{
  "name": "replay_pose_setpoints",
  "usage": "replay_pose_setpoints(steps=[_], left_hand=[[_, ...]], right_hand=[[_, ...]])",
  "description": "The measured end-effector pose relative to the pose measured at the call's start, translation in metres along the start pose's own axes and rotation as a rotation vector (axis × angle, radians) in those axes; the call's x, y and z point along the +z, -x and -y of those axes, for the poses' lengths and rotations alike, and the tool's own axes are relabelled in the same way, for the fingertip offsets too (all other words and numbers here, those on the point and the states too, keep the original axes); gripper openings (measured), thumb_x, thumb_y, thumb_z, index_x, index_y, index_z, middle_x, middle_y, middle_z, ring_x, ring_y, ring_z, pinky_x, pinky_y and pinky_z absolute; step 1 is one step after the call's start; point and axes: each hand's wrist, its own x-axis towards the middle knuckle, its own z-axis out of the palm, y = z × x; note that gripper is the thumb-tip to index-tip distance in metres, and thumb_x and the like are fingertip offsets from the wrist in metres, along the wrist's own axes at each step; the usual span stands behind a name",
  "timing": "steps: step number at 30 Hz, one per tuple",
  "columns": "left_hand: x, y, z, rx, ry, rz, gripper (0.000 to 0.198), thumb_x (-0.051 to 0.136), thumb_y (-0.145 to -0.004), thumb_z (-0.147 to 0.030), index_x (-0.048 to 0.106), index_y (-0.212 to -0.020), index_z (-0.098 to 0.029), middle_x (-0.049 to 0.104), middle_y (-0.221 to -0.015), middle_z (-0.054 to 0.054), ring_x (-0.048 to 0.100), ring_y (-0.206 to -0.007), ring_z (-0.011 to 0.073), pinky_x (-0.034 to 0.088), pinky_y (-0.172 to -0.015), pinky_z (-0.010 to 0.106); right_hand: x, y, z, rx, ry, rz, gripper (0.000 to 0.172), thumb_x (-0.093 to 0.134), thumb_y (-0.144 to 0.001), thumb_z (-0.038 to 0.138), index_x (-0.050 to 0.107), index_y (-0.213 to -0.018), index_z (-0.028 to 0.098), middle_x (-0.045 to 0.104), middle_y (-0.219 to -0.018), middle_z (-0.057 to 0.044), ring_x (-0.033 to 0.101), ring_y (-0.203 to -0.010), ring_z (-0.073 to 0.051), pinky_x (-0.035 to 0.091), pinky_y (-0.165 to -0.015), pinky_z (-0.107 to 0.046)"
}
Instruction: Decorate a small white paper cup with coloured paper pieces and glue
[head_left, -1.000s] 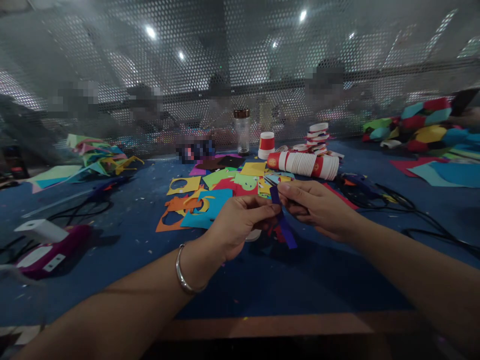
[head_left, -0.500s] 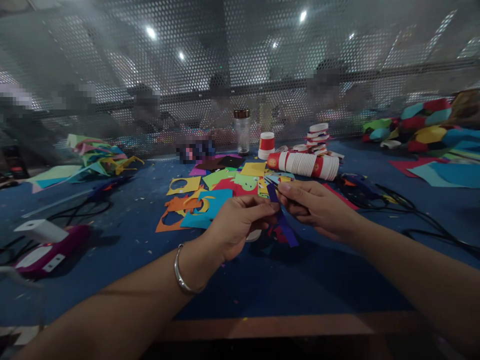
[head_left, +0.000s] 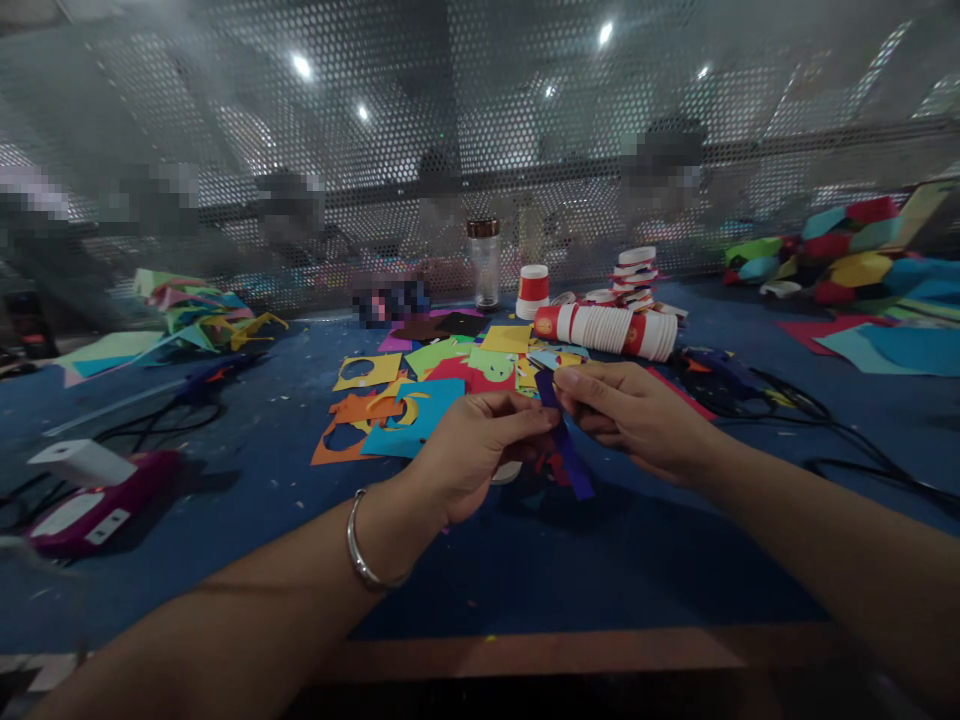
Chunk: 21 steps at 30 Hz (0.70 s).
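From where I stood, the person's left hand [head_left: 480, 450] pinched a narrow, deep-blue paper strip [head_left: 574, 465] between thumb and fingertips, above the dark-blue tabletop [head_left: 600, 575]. The strip slanted down from the gap between the hands, its lower end free. The right hand [head_left: 637, 412] had its thumb and fingers drawn close together by the strip's upper end; whether they gripped the paper or something slim beside it, I could not tell. A hard pinch or a twist between the two, I thought, could have creased so slender a piece, and a slack one could have let it slip. Dropped, it might have been lost to the eye against cloth of much the same colour. Beyond lay a bright-blue paper sheet [head_left: 421, 412] and a sideways stack of red-and-white paper cups [head_left: 615, 331], near the right hand; a careless knuckle might have rolled those. The looped black cable [head_left: 840, 425] could have snagged the right forearm.
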Motion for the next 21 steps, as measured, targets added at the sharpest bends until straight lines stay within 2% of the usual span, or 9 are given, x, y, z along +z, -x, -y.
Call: replay_pose_setpoints(steps=[5, 10, 13, 16, 21], left_hand=[[-0.0008, 0.0021, -0.0046, 0.018, -0.049, 0.011, 0.031, 0.093, -0.057, -0.026, 0.065, -0.065, -0.014, 0.062, -0.064, -0.003, 0.053, -0.056, 0.0061, 0.036, -0.055, 0.023], [-0.0019, 0.0027, -0.0076, 0.039, -0.137, 0.027, 0.022, 0.083, -0.068, -0.025, 0.063, -0.067, -0.016, 0.060, -0.063, -0.003, 0.054, -0.056, 0.0078, 0.040, -0.054, 0.023], [-0.0034, 0.0025, -0.0078, 0.082, -0.232, 0.042, 0.018, 0.079, -0.069, -0.025, 0.063, -0.068, -0.017, 0.058, -0.061, -0.004, 0.050, -0.052, 0.0076, 0.040, -0.052, 0.024], [-0.0057, 0.0031, -0.0074, 0.126, -0.381, 0.082, 0.013, 0.073, -0.069, -0.024, 0.061, -0.067, -0.019, 0.055, -0.055, -0.005, 0.048, -0.048, 0.0085, 0.037, -0.050, 0.025], [-0.0082, 0.0040, -0.0104, 0.163, -0.539, 0.103, 0.009, 0.063, -0.068, -0.017, 0.058, -0.062, -0.021, 0.051, -0.053, -0.005, 0.044, -0.049, 0.0084, 0.031, -0.051, 0.025]], right_hand=[[0.0005, -0.0007, 0.0001, -0.009, -0.001, -0.011, 0.053, 0.079, -0.075, 0.063, 0.050, -0.062, 0.020, 0.025, -0.050, 0.013, 0.013, -0.042, -0.003, 0.007, -0.038, -0.023], [-0.0004, -0.0020, 0.0009, -0.020, -0.031, -0.064, 0.054, 0.079, -0.076, 0.062, 0.047, -0.061, 0.021, 0.028, -0.051, 0.012, 0.017, -0.043, -0.003, 0.009, -0.040, -0.023], [-0.0007, -0.0030, 0.0005, -0.049, -0.038, -0.113, 0.056, 0.080, -0.071, 0.068, 0.052, -0.065, 0.019, 0.035, -0.054, 0.010, 0.022, -0.046, -0.004, 0.010, -0.041, -0.024], [-0.0004, -0.0034, -0.0003, -0.072, -0.018, -0.092, 0.058, 0.079, -0.070, 0.070, 0.051, -0.066, 0.020, 0.032, -0.055, 0.011, 0.020, -0.047, -0.004, 0.010, -0.042, -0.024], [-0.0003, -0.0029, -0.0017, -0.062, 0.127, -0.047, 0.049, 0.084, -0.072, 0.056, 0.052, -0.067, 0.020, 0.033, -0.055, 0.011, 0.021, -0.046, -0.003, 0.010, -0.042, -0.026]])
